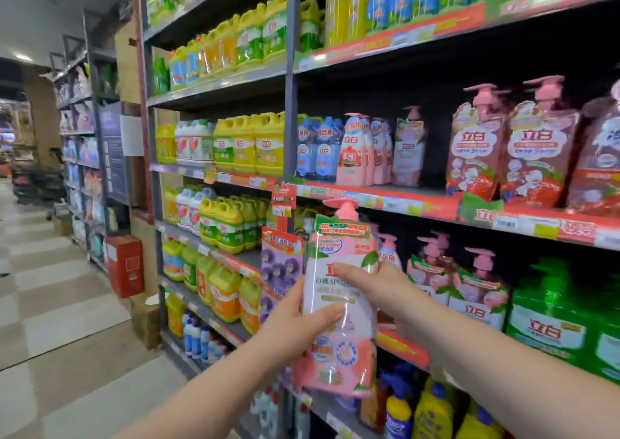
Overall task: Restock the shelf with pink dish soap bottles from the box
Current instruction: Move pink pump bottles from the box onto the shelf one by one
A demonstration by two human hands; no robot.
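Note:
I hold one pink dish soap bottle (340,304) with a pump top upright in front of the shelving. My left hand (297,318) grips its left side, thumb across the white label. My right hand (372,286) grips its right side, fingers laid over the label. More pink pump bottles (446,271) stand on the shelf just right of the held one. One level up, a shelf (379,200) carries pink bottles (407,148) at the left and a dark gap beside them. The box is out of view.
Red strawberry pump bottles (510,146) stand on the upper shelf at right. Green bottles (550,311) fill the lower right. Yellow jugs (248,143) line the left bay. A red box (125,266) sits on the aisle floor beside the shelving.

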